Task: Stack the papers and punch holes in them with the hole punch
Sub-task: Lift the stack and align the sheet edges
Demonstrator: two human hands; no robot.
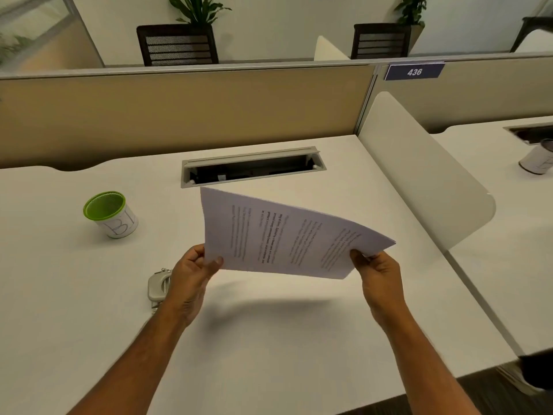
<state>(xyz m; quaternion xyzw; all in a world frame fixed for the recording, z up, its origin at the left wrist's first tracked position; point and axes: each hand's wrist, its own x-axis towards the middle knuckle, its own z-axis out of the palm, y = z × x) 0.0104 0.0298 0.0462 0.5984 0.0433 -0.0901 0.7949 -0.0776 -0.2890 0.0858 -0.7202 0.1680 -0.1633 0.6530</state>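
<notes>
A stack of printed white papers (pixel 284 235) hangs in the air above the desk, tilted with its printed face toward me. My left hand (pixel 191 274) pinches its lower left corner. My right hand (pixel 377 277) grips its lower right edge. A grey metal hole punch (pixel 157 284) lies on the desk just left of my left wrist, partly hidden behind that hand.
A green-rimmed white cup (pixel 110 214) stands on the white desk (pixel 269 339) at the left. An open cable tray (pixel 251 169) is cut into the desk behind the papers. A white divider panel (pixel 419 175) bounds the desk on the right; a tan partition (pixel 179 109) at the back.
</notes>
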